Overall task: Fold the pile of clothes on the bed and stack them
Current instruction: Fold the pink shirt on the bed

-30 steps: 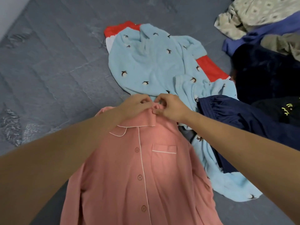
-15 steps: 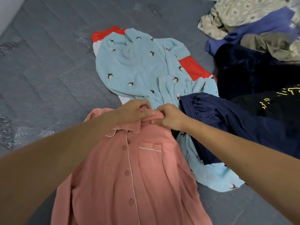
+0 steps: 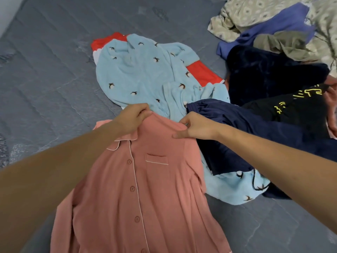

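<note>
1. The pink pajama shirt (image 3: 142, 189) lies button-side up on the grey bed (image 3: 45, 79), its collar end touching the light blue fleece garment (image 3: 138, 73) just beyond it.
2. The left hand (image 3: 132, 118) pinches the top edge of the shirt at the collar, fingers curled round the cloth.
3. The right hand (image 3: 197, 127) pinches the shirt's shoulder on the side toward the navy shorts (image 3: 237, 125), thumb and forefinger closed on the fabric, the other fingers lying along it.
4. Looks like the spreading step: best to draw both shoulders level and taut so the placket runs straight (the sleeves are bunched at the sides).
5. Beyond the navy shorts, the unfolded pile (image 3: 273, 52) waits; keep the shirt off it, so nothing snags.
</note>
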Motion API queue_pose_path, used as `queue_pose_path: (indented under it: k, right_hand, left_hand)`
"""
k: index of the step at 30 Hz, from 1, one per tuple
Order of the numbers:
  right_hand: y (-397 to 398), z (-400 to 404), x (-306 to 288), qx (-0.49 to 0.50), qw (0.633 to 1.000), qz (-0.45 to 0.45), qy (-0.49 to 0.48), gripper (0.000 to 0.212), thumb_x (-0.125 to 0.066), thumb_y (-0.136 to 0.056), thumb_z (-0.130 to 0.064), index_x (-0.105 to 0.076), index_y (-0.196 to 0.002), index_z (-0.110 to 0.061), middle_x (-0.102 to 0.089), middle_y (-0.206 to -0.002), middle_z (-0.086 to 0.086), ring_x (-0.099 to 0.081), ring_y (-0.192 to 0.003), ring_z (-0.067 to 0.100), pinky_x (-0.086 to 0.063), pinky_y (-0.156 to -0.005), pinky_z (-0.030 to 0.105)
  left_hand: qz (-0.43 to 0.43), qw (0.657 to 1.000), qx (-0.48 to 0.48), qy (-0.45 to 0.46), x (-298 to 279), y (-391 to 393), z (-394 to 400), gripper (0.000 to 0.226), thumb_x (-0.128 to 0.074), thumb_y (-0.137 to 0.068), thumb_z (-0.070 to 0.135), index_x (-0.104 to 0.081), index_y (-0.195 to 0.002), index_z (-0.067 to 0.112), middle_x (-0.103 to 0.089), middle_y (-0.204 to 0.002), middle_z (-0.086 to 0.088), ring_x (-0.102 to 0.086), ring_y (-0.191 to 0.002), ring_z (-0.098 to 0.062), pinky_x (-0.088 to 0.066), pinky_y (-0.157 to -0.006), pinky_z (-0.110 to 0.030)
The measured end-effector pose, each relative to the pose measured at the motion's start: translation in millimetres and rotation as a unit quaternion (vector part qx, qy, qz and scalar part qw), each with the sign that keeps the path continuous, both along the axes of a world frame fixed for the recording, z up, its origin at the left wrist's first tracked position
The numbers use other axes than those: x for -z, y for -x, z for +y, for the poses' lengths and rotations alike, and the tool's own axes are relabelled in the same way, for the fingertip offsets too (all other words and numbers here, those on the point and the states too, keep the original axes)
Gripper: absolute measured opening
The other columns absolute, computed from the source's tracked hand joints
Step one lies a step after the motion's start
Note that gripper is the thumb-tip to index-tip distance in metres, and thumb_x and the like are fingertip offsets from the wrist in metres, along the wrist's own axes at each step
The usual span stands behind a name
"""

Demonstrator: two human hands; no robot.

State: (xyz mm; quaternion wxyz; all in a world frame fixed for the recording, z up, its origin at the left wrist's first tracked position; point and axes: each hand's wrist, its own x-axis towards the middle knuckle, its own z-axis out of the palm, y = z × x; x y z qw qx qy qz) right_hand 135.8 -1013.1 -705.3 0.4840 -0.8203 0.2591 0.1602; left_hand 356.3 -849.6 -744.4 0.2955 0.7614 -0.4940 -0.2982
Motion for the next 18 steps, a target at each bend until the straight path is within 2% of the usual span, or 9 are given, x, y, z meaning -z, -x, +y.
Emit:
queue_pose_path:
  k: [2,4,5,7,9,11,13,15,18]
  right_hand:
    - [12,-6,0,0.015,1.0,-0.007,0.0,0.048,-0.087,-0.083,-0.04,-0.056,-0.053,-0.019,-0.037,-0.053,-0.005,-0.035,-0.048,0.009,-0.029,-0.053,0.021]
    - [21,-8,-1,0.013,1.0,-0.013,0.005,0.051,-0.087,-0.083,-0.04,-0.059,-0.071,0.001,-0.04,-0.062,0.002,-0.038,-0.055,0.014,-0.031,-0.057,0.03]
    - [24,-7,0,0.007,1.0,-0.017,0.008,0.055,-0.087,-0.083,-0.041,-0.058,-0.076,0.005,-0.041,-0.064,0.004,-0.039,-0.057,0.017,-0.031,-0.058,0.032]
    - [30,-7,-1,-0.003,0.999,-0.03,0.015,0.054,-0.089,-0.08,-0.041,-0.052,-0.069,-0.003,-0.038,-0.064,0.004,-0.035,-0.057,0.016,-0.028,-0.057,0.032]
    - [37,-9,-4,-0.016,0.999,-0.027,0.02,0.049,-0.09,-0.078,-0.041,-0.052,-0.067,-0.011,-0.04,-0.062,0.002,-0.037,-0.055,0.014,-0.029,-0.055,0.03]
    - [47,-15,-9,-0.03,0.999,0.013,0.016,0.035,-0.09,-0.078,-0.04,-0.068,-0.08,-0.013,-0.065,-0.069,-0.005,-0.059,-0.06,0.01,-0.046,-0.059,0.029]
    - [59,-20,-13,-0.049,0.998,0.046,0.01,0.024,-0.09,-0.078,-0.037,-0.076,-0.092,-0.024,-0.077,-0.086,-0.011,-0.071,-0.074,0.005,-0.056,-0.069,0.027]
    - [69,-25,-17,-0.053,0.997,0.051,0.017,0.017,-0.089,-0.08,-0.035,-0.076,-0.087,-0.027,-0.077,-0.084,-0.011,-0.072,-0.074,0.005,-0.055,-0.067,0.025]
    - [82,-31,-24,-0.028,0.999,0.024,0.018,0.025,-0.089,-0.081,-0.034,-0.074,-0.084,-0.014,-0.073,-0.076,0.0,-0.067,-0.066,0.016,-0.052,-0.063,0.031]
  left_hand:
    - [0.021,0.999,0.028,-0.034,-3,11,-4,0.022,-0.07,-0.099,0.032,-0.061,-0.091,0.014,-0.062,-0.082,-0.003,-0.053,-0.076,-0.016,-0.049,-0.081,-0.044]
    - [0.045,0.992,0.077,-0.085,-11,31,-15,0.036,-0.086,-0.082,0.048,-0.066,-0.103,0.026,-0.065,-0.093,0.004,-0.056,-0.081,-0.011,-0.048,-0.078,-0.033]
    - [0.049,0.988,0.103,-0.102,-14,41,-22,0.044,-0.089,-0.076,0.051,-0.067,-0.108,0.03,-0.064,-0.095,0.007,-0.056,-0.083,-0.008,-0.045,-0.075,-0.028]
    - [0.054,0.98,0.156,-0.109,-20,59,-38,0.041,-0.089,-0.078,0.048,-0.071,-0.107,0.025,-0.063,-0.088,0.006,-0.052,-0.075,-0.007,-0.038,-0.066,-0.023]
    - [0.068,0.973,0.196,-0.101,-26,67,-51,0.035,-0.085,-0.086,0.035,-0.071,-0.092,0.003,-0.053,-0.073,-0.005,-0.044,-0.065,-0.011,-0.032,-0.061,-0.025]
    - [0.077,0.971,0.206,-0.088,-32,69,-58,0.042,-0.081,-0.091,0.026,-0.063,-0.081,-0.01,-0.045,-0.068,-0.01,-0.04,-0.064,-0.013,-0.03,-0.06,-0.027]
    - [0.066,0.977,0.195,-0.061,-34,65,-61,0.039,-0.079,-0.093,0.023,-0.062,-0.078,-0.009,-0.047,-0.067,-0.009,-0.041,-0.063,-0.01,-0.031,-0.059,-0.023]
    - [0.059,0.98,0.183,-0.058,-33,63,-64,0.035,-0.08,-0.092,0.024,-0.065,-0.078,-0.004,-0.051,-0.068,-0.006,-0.043,-0.063,-0.007,-0.033,-0.06,-0.02]
    - [0.105,0.97,0.197,-0.1,-35,80,-72,0.024,-0.086,-0.087,0.033,-0.072,-0.085,0.013,-0.061,-0.072,0.008,-0.052,-0.066,-0.003,-0.039,-0.062,-0.017]
